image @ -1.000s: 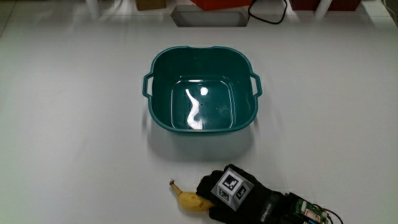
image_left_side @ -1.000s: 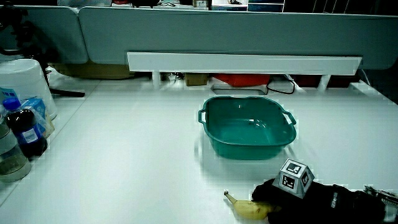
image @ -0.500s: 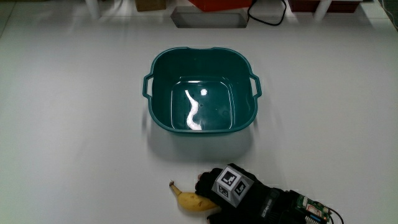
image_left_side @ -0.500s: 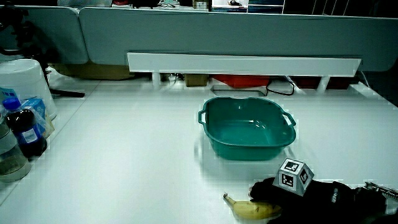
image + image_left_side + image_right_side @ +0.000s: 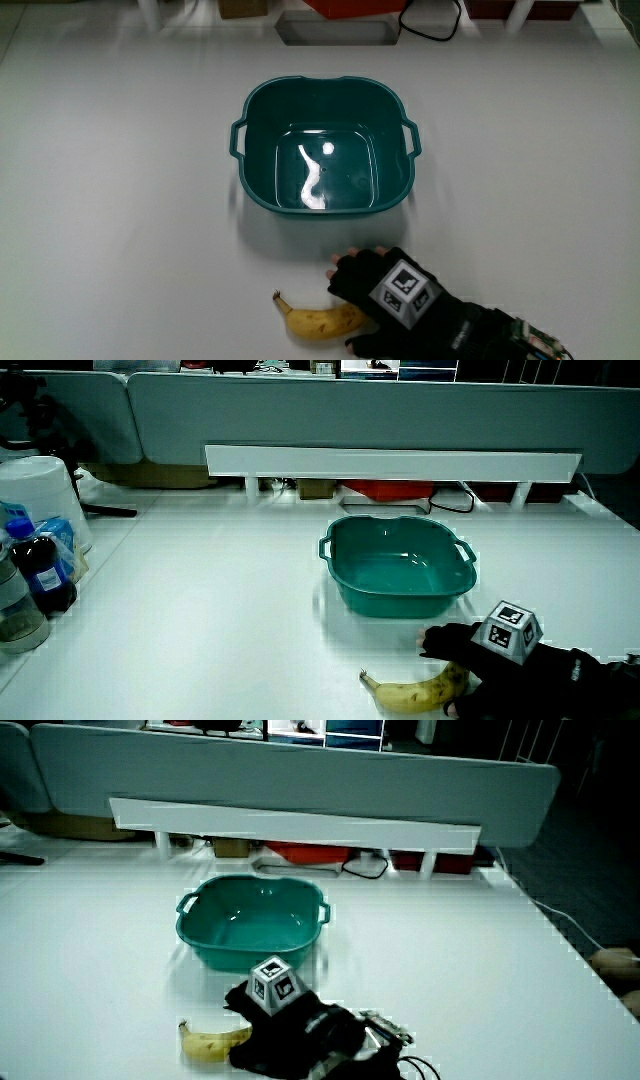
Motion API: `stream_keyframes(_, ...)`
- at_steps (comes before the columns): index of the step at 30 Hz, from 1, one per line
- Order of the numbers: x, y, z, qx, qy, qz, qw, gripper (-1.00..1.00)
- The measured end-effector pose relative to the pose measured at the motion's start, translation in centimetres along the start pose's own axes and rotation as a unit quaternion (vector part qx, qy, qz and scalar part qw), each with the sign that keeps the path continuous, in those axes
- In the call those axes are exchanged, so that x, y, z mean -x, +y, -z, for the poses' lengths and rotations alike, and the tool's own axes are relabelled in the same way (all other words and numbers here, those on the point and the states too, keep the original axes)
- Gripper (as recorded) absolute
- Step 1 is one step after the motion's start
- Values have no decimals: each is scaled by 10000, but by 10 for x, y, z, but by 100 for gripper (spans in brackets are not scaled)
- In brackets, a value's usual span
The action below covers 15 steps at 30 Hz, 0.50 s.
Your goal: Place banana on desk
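A yellow banana [image 5: 316, 320] [image 5: 412, 692] [image 5: 212, 1042] lies on the white table [image 5: 120, 200], nearer to the person than the teal basin [image 5: 325, 145]. The gloved hand [image 5: 385, 295] [image 5: 478, 655] [image 5: 280, 1015] rests beside the banana's end, between the banana and the basin's near wall. Its fingers are spread and hold nothing. The banana lies uncovered along nearly its whole length.
The teal basin [image 5: 398, 565] [image 5: 252, 923] holds nothing but a reflection. Bottles [image 5: 38, 572] and a white container [image 5: 40, 495] stand at the table's edge in a side view. A low partition [image 5: 390, 460] with a black cable [image 5: 430, 20] lines the table's farthest edge.
The hand has let go of the banana and lifted off it, shifting away from its stem end. The banana now lies exposed on the table.
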Motion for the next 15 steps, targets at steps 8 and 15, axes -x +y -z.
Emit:
stream_keyframes(8, -36, -40, 9, 281, -385, 864, 9951, -100)
stream_keyframes(15, -50, -71, 20, -471, -418, 1097, 9920, -100)
